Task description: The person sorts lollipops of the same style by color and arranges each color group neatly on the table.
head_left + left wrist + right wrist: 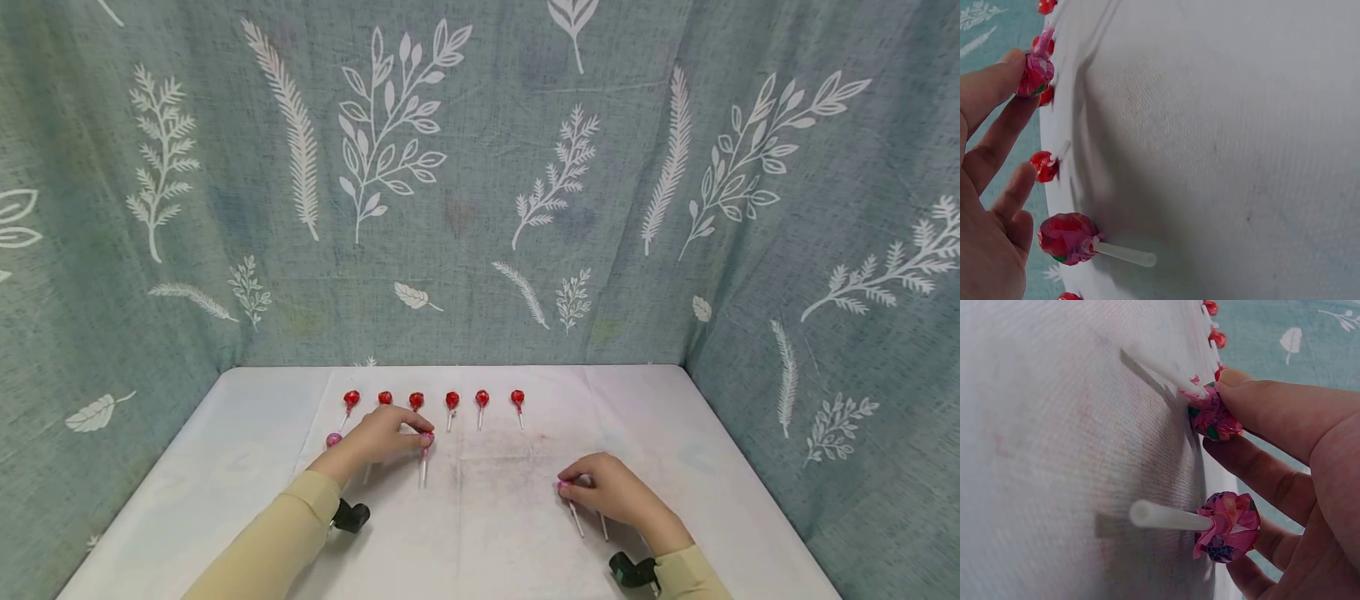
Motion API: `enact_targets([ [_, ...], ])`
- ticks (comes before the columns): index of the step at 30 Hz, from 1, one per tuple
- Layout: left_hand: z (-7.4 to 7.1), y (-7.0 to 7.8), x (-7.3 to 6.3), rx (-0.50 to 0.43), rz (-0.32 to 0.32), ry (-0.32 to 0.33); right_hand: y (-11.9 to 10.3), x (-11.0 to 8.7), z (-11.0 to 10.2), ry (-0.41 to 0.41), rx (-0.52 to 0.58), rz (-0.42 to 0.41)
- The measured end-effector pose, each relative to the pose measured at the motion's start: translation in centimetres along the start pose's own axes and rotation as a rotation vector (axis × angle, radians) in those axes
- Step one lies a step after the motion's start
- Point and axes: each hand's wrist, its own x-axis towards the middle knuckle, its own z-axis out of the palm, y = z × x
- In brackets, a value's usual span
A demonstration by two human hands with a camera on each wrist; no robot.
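My left hand (386,435) pinches the head of a pink-wrapped lollipop (427,440) between thumb and fingertips, its stick pointing toward me. A second pink-wrapped lollipop (1069,239) lies beneath that hand, and another pink lollipop (333,439) shows beside the left wrist. Over on the right, my right hand (618,493) holds a pink lollipop (1213,415) by its wrapped head, using thumb and fingers. Close under its other fingers is one more pink lollipop (1229,526); the head view shows only this one's stick (603,525).
Along the back of the white table (510,550) runs a row of several red lollipops (482,398), sticks toward me. The left hand partly covers some of them. A green leaf-patterned curtain (465,317) encloses the back and sides. Dark wrist cameras (351,516) hang below both wrists.
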Motion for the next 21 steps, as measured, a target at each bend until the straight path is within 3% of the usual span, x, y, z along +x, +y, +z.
enact_targets([
  [5,-0.03,0.05,0.19,0.014,-0.064,-0.016,0.05,-0.11,-0.05,0.017,-0.012,-0.024],
  [8,0.02,-0.05,0.25,0.028,-0.072,-0.015,0.06,-0.11,-0.06,0.022,-0.016,-0.026],
  [21,0.38,-0.92,0.29,0.071,-0.015,0.009,-0.55,0.23,-0.30,-0.007,-0.005,0.009],
])
